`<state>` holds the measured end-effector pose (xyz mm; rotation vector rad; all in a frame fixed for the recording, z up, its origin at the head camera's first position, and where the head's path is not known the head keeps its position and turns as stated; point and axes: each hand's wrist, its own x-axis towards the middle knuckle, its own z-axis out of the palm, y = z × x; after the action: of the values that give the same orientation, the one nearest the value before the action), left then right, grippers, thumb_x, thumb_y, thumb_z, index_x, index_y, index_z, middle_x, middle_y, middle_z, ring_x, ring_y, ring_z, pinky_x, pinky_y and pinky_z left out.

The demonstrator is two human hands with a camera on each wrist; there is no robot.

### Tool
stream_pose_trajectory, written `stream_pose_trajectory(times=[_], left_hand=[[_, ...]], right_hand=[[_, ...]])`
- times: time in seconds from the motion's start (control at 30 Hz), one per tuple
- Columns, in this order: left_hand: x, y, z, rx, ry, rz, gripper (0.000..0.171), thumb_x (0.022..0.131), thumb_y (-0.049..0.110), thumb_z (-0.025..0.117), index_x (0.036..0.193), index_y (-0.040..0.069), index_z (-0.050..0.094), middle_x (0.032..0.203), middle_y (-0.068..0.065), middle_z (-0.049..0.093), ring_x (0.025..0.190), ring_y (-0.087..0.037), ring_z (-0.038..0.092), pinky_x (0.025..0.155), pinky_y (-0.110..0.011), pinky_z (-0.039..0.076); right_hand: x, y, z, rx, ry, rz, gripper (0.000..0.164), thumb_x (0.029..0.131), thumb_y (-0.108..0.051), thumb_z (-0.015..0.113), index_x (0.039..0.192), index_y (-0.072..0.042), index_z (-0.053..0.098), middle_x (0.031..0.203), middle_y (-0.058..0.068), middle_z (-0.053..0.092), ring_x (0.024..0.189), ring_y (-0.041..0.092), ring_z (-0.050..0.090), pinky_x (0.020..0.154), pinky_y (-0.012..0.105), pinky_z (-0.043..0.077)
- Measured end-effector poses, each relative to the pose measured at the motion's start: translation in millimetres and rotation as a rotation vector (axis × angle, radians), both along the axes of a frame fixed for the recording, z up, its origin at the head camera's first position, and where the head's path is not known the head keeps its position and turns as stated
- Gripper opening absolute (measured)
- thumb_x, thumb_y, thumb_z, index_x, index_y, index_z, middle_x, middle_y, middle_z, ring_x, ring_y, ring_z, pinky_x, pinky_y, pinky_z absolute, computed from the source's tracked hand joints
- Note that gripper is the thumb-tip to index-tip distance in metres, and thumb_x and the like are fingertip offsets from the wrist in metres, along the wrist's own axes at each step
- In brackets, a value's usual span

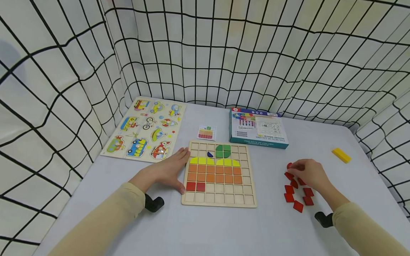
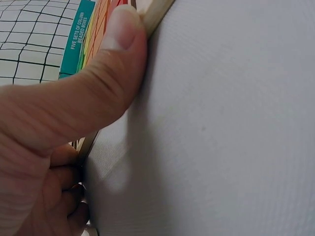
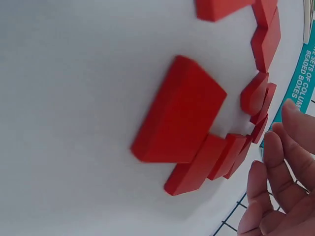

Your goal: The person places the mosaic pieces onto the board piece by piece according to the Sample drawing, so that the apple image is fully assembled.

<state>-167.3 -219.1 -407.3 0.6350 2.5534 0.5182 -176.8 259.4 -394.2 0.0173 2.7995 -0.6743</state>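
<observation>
A wooden grid board [image 1: 221,205] lies on the white table, holding green, blue, yellow, orange and red pieces in its cells. Along its left side my left hand [image 1: 169,171] is spread, the thumb [image 2: 120,37] on the rim near the lower corner and the fingers reaching the upper part of that edge. To the right of the board lie several loose red tiles [image 1: 298,206], a few with rounded sides. Over the far end of this group, my right hand [image 1: 311,174] is bent with its fingertips close to a red piece; a gap shows between thumb and forefinger [image 3: 273,147].
Behind the board stand a small pattern card [image 1: 206,133] and a teal-edged box [image 1: 272,129]. A vehicle picture puzzle [image 1: 145,137] lies at the far left. At the right is a yellow block [image 1: 341,155]. Black netting [image 1: 196,46] over white cloth borders the table.
</observation>
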Motion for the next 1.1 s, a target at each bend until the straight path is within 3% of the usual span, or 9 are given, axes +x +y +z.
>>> stream_pose_trajectory(times=[0.27, 0.63, 0.8, 1.1], left_hand=[[1.4, 0, -1.0, 0.003, 0.000, 0.006, 0.135, 0.068, 0.050, 0.092, 0.162, -0.004, 0.012, 0.172, -0.021, 0.004, 0.160, -0.039, -0.001, 0.130, -0.053, 0.014], [2.6, 0, 1.0, -0.010, -0.008, 0.011, 0.134, 0.069, 0.050, 0.092, 0.162, -0.004, 0.012, 0.172, -0.020, 0.004, 0.161, -0.038, -0.001, 0.130, -0.052, 0.013], [2.4, -1, 2.2, -0.019, -0.007, 0.006, 0.134, 0.069, 0.049, 0.092, 0.162, -0.004, 0.012, 0.172, -0.020, 0.003, 0.161, -0.038, -0.002, 0.130, -0.052, 0.013], [2.5, 0, 3.4, -0.010, -0.001, 0.008, 0.133, 0.069, 0.049, 0.092, 0.162, -0.004, 0.013, 0.173, -0.020, 0.004, 0.161, -0.038, -0.001, 0.130, -0.052, 0.013]], right_hand=[[8.4, -4, -2.8, 0.125, -0.017, 0.004, 0.047, 0.091, -0.033, 0.076, 0.119, 0.003, 0.066, 0.096, 0.014, 0.069, 0.086, 0.026, 0.058, 0.063, 0.029, 0.053], [17.1, -23, -3.5, -0.028, 0.075, 0.019, 0.028, 0.091, -0.018, 0.077, 0.110, 0.000, 0.066, 0.097, 0.015, 0.070, 0.085, 0.023, 0.059, 0.065, 0.028, 0.056], [15.8, -71, 2.2, -0.137, 0.083, 0.050, 0.022, 0.092, -0.016, 0.076, 0.111, -0.005, 0.071, 0.101, 0.012, 0.072, 0.089, 0.022, 0.060, 0.068, 0.026, 0.055], [27.0, -176, 1.3, -0.274, 0.042, 0.305, 0.006, 0.092, -0.011, 0.076, 0.097, -0.013, 0.078, 0.094, -0.001, 0.074, 0.089, 0.014, 0.063, 0.080, 0.025, 0.059]])
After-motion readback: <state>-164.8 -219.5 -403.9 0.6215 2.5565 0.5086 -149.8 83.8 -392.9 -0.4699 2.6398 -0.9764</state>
